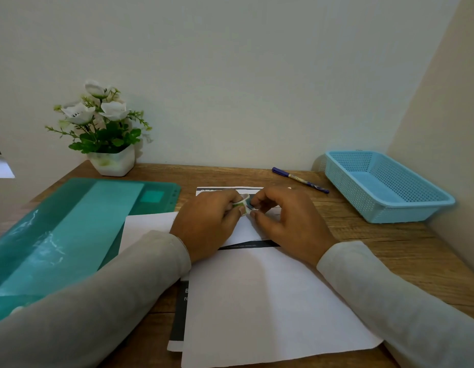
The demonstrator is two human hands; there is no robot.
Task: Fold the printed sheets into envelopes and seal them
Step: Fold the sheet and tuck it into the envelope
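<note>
White printed sheets (265, 301) lie stacked in the middle of the wooden desk (376, 245), blank side up, with dark printed bands showing at their edges. My left hand (206, 224) grips a small roll of tape (242, 204) above the far end of the sheets. My right hand (286, 221) pinches the end of that roll with thumb and fingertips. Both hands rest over a folded white sheet (148, 224), whose fold lines are mostly hidden under them.
A teal plastic folder (71, 235) lies on the left of the desk. Behind it stands a white pot of artificial flowers (111, 160). A blue pen (299, 179) lies at the back, and a light-blue mesh basket (384, 187) sits at the right by the wall.
</note>
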